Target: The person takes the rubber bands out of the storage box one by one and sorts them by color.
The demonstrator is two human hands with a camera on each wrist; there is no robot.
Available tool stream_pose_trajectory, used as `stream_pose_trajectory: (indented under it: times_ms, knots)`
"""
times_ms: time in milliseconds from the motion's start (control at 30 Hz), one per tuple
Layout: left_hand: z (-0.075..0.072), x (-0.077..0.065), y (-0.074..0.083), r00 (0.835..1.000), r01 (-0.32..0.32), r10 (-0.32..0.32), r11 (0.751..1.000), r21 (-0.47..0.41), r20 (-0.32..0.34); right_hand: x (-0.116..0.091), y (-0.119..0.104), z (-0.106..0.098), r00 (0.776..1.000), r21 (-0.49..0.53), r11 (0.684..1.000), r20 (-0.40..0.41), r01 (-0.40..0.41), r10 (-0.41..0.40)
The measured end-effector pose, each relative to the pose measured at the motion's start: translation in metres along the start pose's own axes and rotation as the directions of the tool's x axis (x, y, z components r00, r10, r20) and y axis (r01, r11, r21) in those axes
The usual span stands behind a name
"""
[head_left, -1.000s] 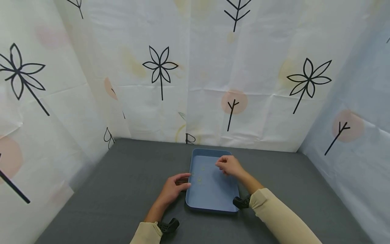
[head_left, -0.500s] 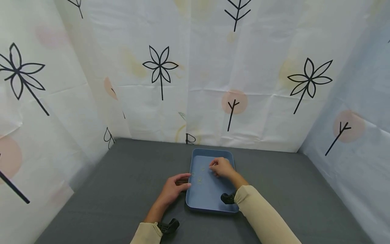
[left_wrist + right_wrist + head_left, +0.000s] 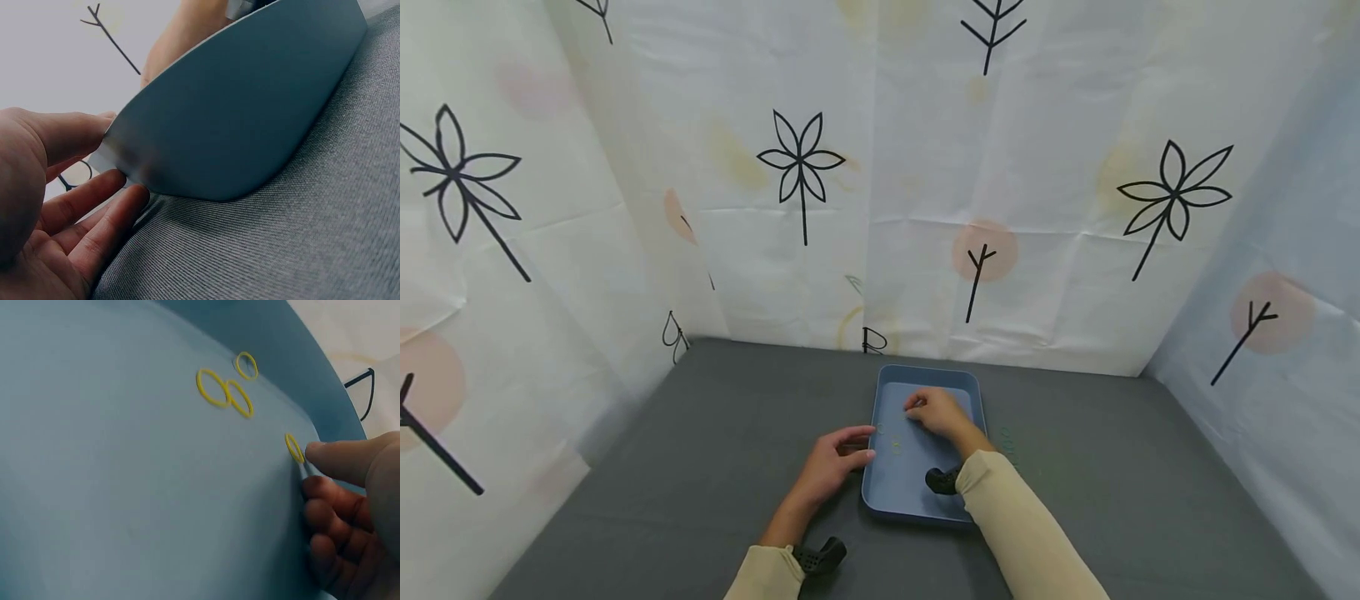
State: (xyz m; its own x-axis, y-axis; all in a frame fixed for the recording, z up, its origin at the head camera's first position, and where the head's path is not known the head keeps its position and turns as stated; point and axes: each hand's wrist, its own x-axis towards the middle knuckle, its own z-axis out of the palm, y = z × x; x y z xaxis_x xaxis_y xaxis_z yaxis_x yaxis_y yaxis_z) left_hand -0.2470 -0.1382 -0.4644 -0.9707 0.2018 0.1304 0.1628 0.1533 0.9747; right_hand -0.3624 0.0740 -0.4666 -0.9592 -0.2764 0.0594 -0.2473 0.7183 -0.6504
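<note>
Showing just beside the curled right hand [image 3: 350, 500], one yellow ring [image 3: 290, 449], whether pinched or loose unclear.

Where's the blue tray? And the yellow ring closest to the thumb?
Blue tray [image 3: 904, 479], head view: its bare floor.
Yellow ring [image 3: 300, 460], right wrist view: its band's lower end.

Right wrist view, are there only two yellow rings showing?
No, four yellow rings show, one of them close to the right hand.
</note>
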Motion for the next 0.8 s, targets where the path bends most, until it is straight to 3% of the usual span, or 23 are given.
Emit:
stream_pose_trajectory:
  times_ms: [333, 800]
  knots:
    - [-0.0005, 0.0003, 0.0009, 1.000, 0.000, 0.000, 1.000, 0.016, -0.001, 0.0013, -0.0012, 0.0044, 0.996, -0.043, 0.995, -0.009, -0.085, 0.085]
    - [0.0000, 0.0005, -0.0012, 1.000, -0.019, 0.019, 1.000, 0.005, 0.009, -0.0014, -0.0025, 0.0069, 0.994, -0.084, 0.991, -0.039, -0.107, 0.104]
